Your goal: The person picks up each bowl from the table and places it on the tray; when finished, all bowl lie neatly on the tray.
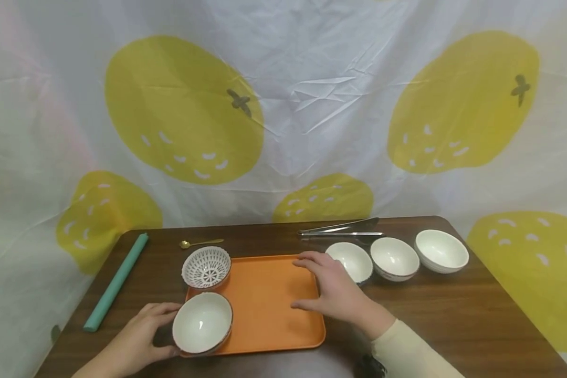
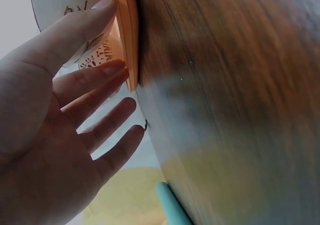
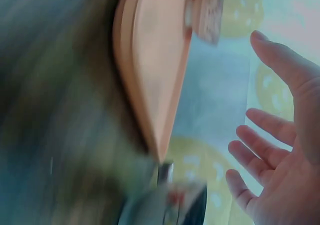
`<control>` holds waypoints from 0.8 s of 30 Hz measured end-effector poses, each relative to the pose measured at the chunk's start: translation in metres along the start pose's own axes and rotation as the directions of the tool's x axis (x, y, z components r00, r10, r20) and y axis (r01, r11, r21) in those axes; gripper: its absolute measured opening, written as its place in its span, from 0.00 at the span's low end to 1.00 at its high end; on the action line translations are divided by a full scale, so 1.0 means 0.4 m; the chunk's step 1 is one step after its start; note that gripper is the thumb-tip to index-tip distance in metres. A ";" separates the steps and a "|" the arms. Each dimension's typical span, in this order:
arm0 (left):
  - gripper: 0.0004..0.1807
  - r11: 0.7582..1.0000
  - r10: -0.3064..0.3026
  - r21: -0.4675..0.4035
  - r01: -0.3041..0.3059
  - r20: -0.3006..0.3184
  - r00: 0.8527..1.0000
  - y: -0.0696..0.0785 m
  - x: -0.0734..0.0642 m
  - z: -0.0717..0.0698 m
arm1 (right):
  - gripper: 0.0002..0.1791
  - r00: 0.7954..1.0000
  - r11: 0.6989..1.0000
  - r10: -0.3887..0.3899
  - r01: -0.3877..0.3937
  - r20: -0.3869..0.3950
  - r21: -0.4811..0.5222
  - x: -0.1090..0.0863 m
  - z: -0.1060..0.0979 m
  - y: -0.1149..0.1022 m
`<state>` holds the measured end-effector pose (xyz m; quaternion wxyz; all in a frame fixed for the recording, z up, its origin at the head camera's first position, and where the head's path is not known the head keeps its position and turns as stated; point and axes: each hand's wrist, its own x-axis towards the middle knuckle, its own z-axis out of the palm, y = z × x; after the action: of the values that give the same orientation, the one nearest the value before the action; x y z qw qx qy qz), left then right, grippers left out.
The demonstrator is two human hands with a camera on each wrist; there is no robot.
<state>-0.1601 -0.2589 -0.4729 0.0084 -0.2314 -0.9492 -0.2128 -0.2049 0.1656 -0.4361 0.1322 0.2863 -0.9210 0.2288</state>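
My left hand (image 1: 139, 333) is beside a white bowl (image 1: 202, 323) on the front left of an orange tray (image 1: 274, 307). In the left wrist view its fingers are spread, with the thumb and forefinger right at the tray's edge (image 2: 131, 40). Behind that bowl stands a patterned bowl (image 1: 206, 268) with dark marks inside, at the tray's back left corner. My right hand (image 1: 335, 289) hovers over the tray's right side, fingers apart and nothing between them. It partly covers the nearest of three white bowls, this one (image 1: 352, 260) standing just right of the tray.
Two more white bowls, a middle one (image 1: 395, 258) and a far right one (image 1: 441, 251), continue the row. Metal tongs (image 1: 342, 233) lie behind them. A small gold spoon (image 1: 200, 243) lies at the back, and a green stick (image 1: 116, 283) along the left. A lemon-print curtain (image 1: 312, 131) hangs behind the table.
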 end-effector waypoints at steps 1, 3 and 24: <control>0.39 1.000 -0.003 0.000 0.003 0.001 1.000 0.000 -0.001 -0.001 | 0.45 1.000 1.000 0.003 -0.004 -0.016 -0.019 -0.003 -0.008 0.014; 0.39 1.000 -0.009 0.003 0.009 0.003 1.000 -0.001 -0.002 -0.002 | 0.44 0.999 0.999 0.014 -0.016 -0.038 -0.036 -0.009 -0.023 0.043; 0.40 0.999 -0.034 0.020 0.034 0.030 0.999 0.006 0.001 0.000 | 0.56 0.992 0.989 0.121 -0.117 0.035 -0.096 -0.047 -0.123 0.287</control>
<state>-0.1595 -0.2569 -0.4718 -0.0073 -0.2184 -0.9551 -0.2001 -0.2517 0.2826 -0.4405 0.1129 0.2290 -0.9486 0.1871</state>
